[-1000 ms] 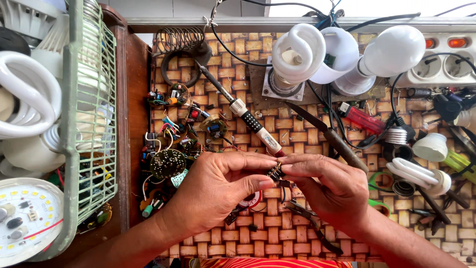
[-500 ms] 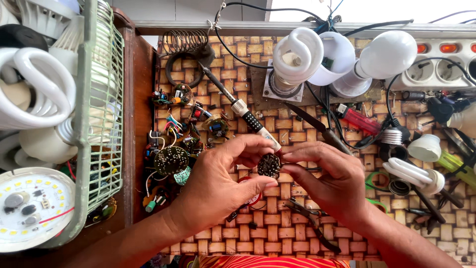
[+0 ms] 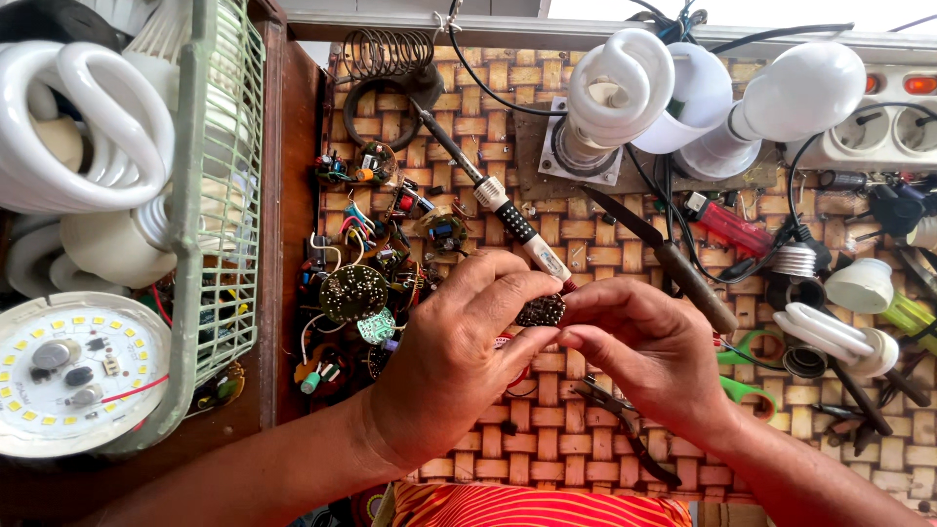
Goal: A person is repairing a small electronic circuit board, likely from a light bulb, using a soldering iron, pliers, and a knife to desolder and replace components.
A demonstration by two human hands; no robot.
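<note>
Both hands meet over the middle of a woven mat (image 3: 576,205). My left hand (image 3: 459,361) and my right hand (image 3: 649,356) pinch a small round brown circuit board (image 3: 541,310) between thumbs and fingers, its dotted solder side facing up. A soldering iron (image 3: 493,195) lies just behind the board, its handle end running under my fingers. A knife with a wooden handle (image 3: 673,263) lies beyond my right hand. Dark pliers (image 3: 620,429) rest on the mat under my right wrist.
A heap of small circuit boards and loose parts (image 3: 366,283) lies left of my hands. A green wire basket (image 3: 220,185) with spiral lamps and a round LED panel (image 3: 73,366) stands at the left. Bulbs (image 3: 810,93), a power strip (image 3: 883,122) and cables crowd the back right.
The hands have turned the small board so its solder side faces up and lifted it slightly toward the iron's handle. The view has shifted a little.
</note>
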